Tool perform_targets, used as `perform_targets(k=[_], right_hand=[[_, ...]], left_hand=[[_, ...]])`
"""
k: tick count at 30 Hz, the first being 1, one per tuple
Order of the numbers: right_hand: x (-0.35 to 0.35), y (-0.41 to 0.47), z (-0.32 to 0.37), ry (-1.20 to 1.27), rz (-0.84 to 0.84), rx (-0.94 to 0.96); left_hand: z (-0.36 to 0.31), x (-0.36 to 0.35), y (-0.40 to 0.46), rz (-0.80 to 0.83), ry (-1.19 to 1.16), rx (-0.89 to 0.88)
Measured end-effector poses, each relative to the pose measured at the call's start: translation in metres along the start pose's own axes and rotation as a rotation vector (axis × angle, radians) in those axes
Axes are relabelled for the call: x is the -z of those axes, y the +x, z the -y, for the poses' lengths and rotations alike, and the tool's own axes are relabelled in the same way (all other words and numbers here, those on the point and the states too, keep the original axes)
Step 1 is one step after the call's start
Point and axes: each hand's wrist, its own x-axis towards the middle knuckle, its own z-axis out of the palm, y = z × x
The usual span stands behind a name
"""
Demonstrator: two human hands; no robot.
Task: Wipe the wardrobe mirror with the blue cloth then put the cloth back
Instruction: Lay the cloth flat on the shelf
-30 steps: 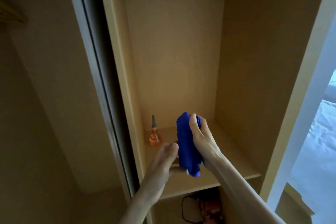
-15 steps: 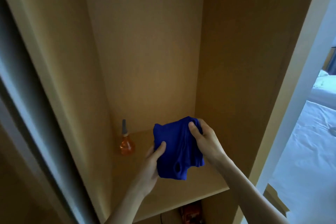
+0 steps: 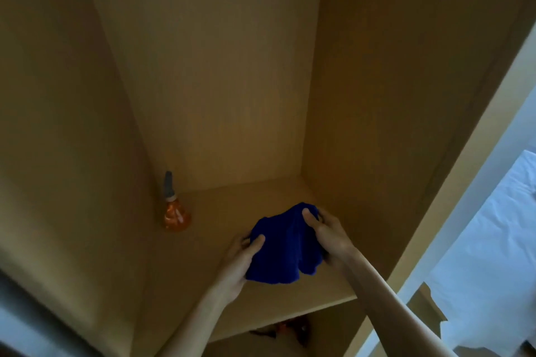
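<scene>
Two bare forearms enter from the near edge and reach up into the wardrobe compartment. We see the left hand [image 3: 239, 262] at the near left edge of the blue cloth [image 3: 285, 249]; its thumb lies curled over the top of the fabric while the remaining fingers sit beneath it, so the hand pinches the cloth edge. The right hand [image 3: 326, 236] grips the right side of the cloth, thumb pressed into the upper fold and fingers wrapped round the far side, mostly hidden by the fabric. The cloth is bunched between both hands, its lower edge hanging in loose lobes over the wooden shelf [image 3: 208, 278]. We cannot tell whether the cloth touches the shelf surface or hangs just above it.

Below the shelf's near edge, a dark object with orange parts [image 3: 285, 330] lies in the lower compartment; it is too dim to identify.

Farther in, at the far left corner of the shelf, an orange bottle [image 3: 175, 216] with a grey tapered nozzle stands upright, close against the left wall, well apart from the cloth. The back panel [image 3: 220, 81] closes off the compartment at the far end. At right, past the wardrobe frame, white bedding [image 3: 487, 255] is visible.
</scene>
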Motion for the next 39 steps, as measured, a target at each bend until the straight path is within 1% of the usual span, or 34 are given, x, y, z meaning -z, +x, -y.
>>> perform_targets(k=[2,3,5,6,8,9,12,14,16,19,21,25,27,29,32,34,36,37,38,39], right_hand=[[-0.001,0.012,-0.008,0.021,0.007,-0.046],[-0.002,0.018,-0.011,0.026,0.013,-0.061],[-0.006,0.027,-0.016,0.022,0.041,-0.064],[-0.009,0.031,-0.018,0.008,0.063,-0.062],[-0.016,0.035,-0.022,-0.028,0.123,-0.052],[-0.020,0.036,-0.024,-0.034,0.160,-0.054],[-0.029,0.040,-0.030,-0.074,0.254,-0.061],[-0.032,0.044,-0.034,-0.096,0.296,-0.069],[-0.030,0.048,-0.035,-0.080,0.315,-0.077],[-0.018,0.057,-0.038,-0.129,0.290,-0.071],[-0.007,0.063,-0.044,-0.229,0.287,-0.064],[0.010,0.070,-0.064,-0.442,0.343,-0.052],[0.019,0.072,-0.070,-0.503,0.364,-0.064],[0.030,0.079,-0.078,-0.508,0.324,-0.068],[0.048,0.091,-0.087,-0.463,0.168,-0.037],[0.057,0.096,-0.093,-0.474,0.098,-0.067],[0.059,0.095,-0.093,-0.463,0.047,-0.126],[0.060,0.096,-0.094,-0.482,0.030,-0.119],[0.060,0.096,-0.094,-0.536,0.022,-0.084],[0.060,0.095,-0.093,-0.609,0.029,-0.035]], left_hand=[[0.010,-0.003,0.001,-0.107,0.155,-0.063],[0.013,-0.005,0.000,-0.120,0.266,-0.102],[0.016,-0.009,-0.004,-0.087,0.420,-0.141],[0.016,-0.012,-0.007,-0.047,0.421,-0.133],[0.019,-0.015,-0.010,0.012,0.325,-0.108],[0.020,-0.014,-0.010,0.008,0.291,-0.117],[0.027,-0.002,-0.009,-0.076,0.209,-0.129],[0.031,0.009,-0.007,-0.098,0.048,-0.097],[0.033,0.021,-0.007,-0.132,-0.096,-0.078],[0.033,0.041,-0.007,-0.218,-0.202,-0.070],[0.035,0.052,-0.007,-0.247,-0.174,-0.069],[0.049,0.067,-0.002,-0.293,-0.005,-0.025],[0.057,0.072,0.002,-0.313,-0.020,-0.001],[0.061,0.076,0.005,-0.339,-0.125,0.000],[0.067,0.084,0.006,-0.340,-0.316,-0.006],[0.074,0.091,0.006,-0.378,-0.354,0.034],[0.078,0.092,0.005,-0.431,-0.329,0.053],[0.079,0.092,0.005,-0.440,-0.286,0.037],[0.080,0.092,0.005,-0.437,-0.209,0.005],[0.081,0.092,0.005,-0.433,-0.081,-0.036]])
